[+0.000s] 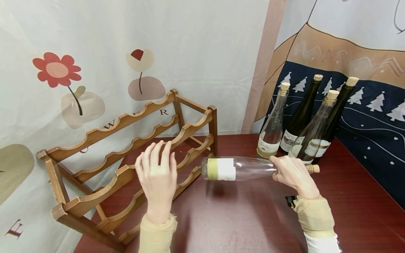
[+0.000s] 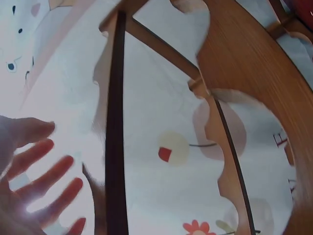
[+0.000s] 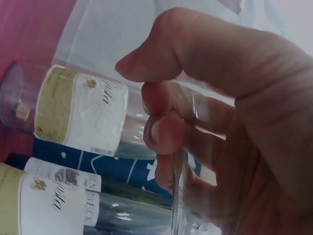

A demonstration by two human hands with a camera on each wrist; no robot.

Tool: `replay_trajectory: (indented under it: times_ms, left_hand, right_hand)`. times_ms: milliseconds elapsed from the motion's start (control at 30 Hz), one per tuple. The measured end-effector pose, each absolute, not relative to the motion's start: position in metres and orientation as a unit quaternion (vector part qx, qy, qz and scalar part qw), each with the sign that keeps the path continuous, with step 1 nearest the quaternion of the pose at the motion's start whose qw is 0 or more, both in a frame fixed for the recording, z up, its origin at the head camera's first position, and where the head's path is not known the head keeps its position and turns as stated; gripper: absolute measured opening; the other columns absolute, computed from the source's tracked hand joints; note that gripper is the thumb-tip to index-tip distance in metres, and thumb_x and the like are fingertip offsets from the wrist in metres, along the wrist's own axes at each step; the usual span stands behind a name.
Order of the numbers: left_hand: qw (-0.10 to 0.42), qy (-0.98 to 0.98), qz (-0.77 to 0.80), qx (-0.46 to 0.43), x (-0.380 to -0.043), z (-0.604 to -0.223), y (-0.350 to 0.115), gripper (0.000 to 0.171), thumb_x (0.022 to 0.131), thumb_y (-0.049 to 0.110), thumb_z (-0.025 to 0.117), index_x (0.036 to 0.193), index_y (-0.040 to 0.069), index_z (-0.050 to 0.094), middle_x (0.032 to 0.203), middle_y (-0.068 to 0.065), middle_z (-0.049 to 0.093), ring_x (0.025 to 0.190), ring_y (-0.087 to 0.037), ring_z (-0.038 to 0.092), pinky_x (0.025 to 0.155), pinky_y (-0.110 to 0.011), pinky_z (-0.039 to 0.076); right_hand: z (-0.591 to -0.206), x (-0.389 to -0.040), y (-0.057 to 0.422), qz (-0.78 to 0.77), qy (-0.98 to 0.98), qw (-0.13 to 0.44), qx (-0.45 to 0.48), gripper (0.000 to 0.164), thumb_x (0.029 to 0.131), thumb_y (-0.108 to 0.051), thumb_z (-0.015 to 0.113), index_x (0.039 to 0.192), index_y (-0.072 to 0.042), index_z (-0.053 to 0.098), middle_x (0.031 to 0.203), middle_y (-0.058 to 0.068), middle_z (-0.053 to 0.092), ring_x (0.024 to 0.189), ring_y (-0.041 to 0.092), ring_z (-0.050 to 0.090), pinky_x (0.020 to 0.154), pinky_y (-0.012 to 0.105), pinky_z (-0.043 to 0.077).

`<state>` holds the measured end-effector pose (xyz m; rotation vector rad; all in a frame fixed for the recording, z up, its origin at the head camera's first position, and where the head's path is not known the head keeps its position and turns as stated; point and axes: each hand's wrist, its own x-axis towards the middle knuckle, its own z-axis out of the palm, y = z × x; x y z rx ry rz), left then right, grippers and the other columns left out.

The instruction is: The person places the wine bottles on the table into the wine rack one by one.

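My right hand (image 1: 292, 174) grips a clear glass wine bottle (image 1: 253, 169) round its neck. The bottle lies level in the air above the table, base toward the rack and corked end pointing right. Its label is white and olive-green. In the right wrist view, the curled fingers (image 3: 168, 132) wrap the clear glass. A wooden wine rack (image 1: 126, 172) with scalloped rails stands on the left. Over its front rails hovers my left hand (image 1: 156, 175), fingers spread and holding nothing; the left wrist view shows these fingers (image 2: 49, 176) beside the rack's rails.
Several corked bottles stand at the back right: a clear bottle (image 1: 270, 130), a dark bottle (image 1: 300, 116), another clear one in front and a second dark one. A small black object (image 1: 290, 201) lies by my right wrist. Patterned cloth (image 1: 205, 52) hangs behind the red-brown table (image 1: 227, 218).
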<state>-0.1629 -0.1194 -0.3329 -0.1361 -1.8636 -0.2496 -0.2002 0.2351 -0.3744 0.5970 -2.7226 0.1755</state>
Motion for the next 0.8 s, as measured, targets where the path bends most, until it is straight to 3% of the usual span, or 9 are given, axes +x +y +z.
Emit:
replay_trajectory:
  times_ms: [167,333,800]
  left_hand:
    - [0.572,-0.814,-0.097,-0.002,-0.162,-0.334,-0.127,0.028,0.088,0.000,0.055,0.113,0.010,0.066,0.115,-0.012,0.065,0.110,-0.033,0.056,0.097,-0.053,0.036]
    - [0.550,-0.827,-0.119,-0.012,-0.164,-0.337,-0.130,0.034,0.086,-0.008,0.051,0.114,0.007,0.065,0.115,-0.014,0.064,0.105,-0.034,0.056,0.094,-0.048,0.040]
    - [0.520,-0.846,-0.119,-0.011,-0.164,-0.339,-0.131,0.038,0.085,-0.009,0.051,0.118,0.006,0.061,0.119,-0.015,0.061,0.097,-0.036,0.057,0.083,-0.046,0.040]
  right_hand:
    - [-0.380,-0.204,0.232,0.063,-0.964,0.163,0.202,0.027,0.055,-0.008,0.069,0.069,-0.015,0.047,0.055,-0.004,0.048,0.048,0.017,0.047,0.042,0.032,0.030]
    - [-0.385,-0.207,0.227,0.071,-0.967,0.148,0.195,0.027,0.055,-0.009,0.070,0.072,-0.015,0.050,0.057,-0.001,0.052,0.047,0.019,0.049,0.042,0.035,0.032]
    - [-0.397,-0.212,0.214,0.098,-0.969,0.130,0.185,0.027,0.058,-0.009,0.072,0.077,-0.011,0.054,0.062,0.001,0.054,0.050,0.022,0.052,0.043,0.037,0.034]
